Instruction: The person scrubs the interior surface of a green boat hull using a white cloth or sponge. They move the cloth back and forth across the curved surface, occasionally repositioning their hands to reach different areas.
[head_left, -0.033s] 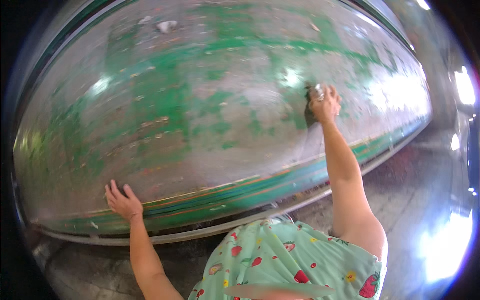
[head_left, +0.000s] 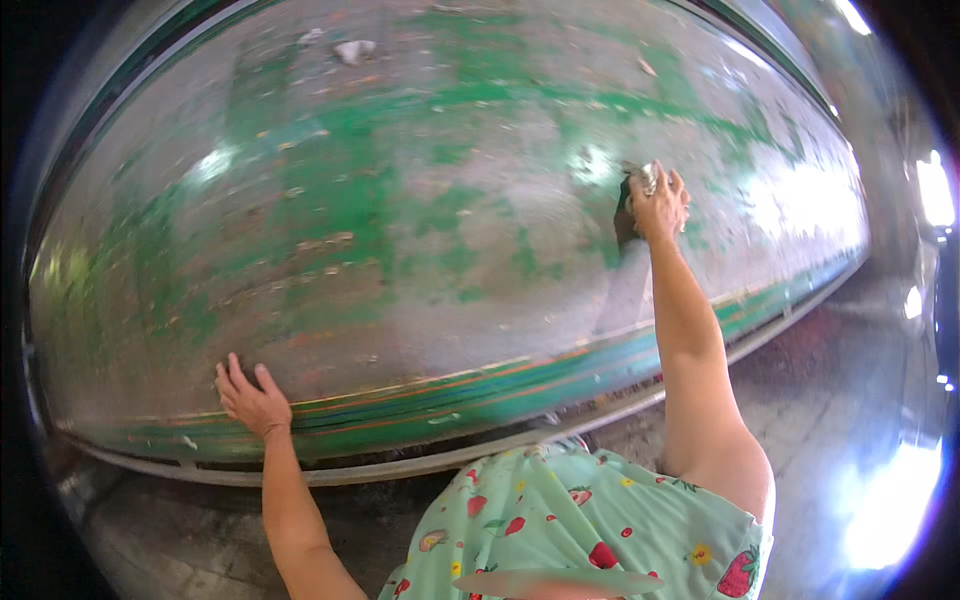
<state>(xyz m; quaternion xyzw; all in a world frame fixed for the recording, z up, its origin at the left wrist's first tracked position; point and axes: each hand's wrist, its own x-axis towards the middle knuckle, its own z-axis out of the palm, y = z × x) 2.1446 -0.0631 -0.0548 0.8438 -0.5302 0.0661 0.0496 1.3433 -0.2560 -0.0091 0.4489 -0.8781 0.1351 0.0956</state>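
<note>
A wide table (head_left: 430, 320) with worn green and grey-brown patches fills most of the view. My right hand (head_left: 661, 210) reaches far over it on the right, fingers curled round a small pale, crumpled-looking wad (head_left: 649, 178); its exact kind is too small to tell. The wad is at or close to the tabletop, with a dark shadow to its left. Near the front edge on the left, my left hand (head_left: 256, 404) lies with fingers spread on the surface and holds nothing.
Pale scraps are scattered over the tabletop, including a larger white scrap (head_left: 355, 51) at the far side. A striped green band and a light rail (head_left: 400, 468) run along the near edge. Grey floor (head_left: 810, 400) shows at the right.
The view has shifted slightly, so the table and its scraps sit a little further right. Both hands keep nearly the same places and grips.
</note>
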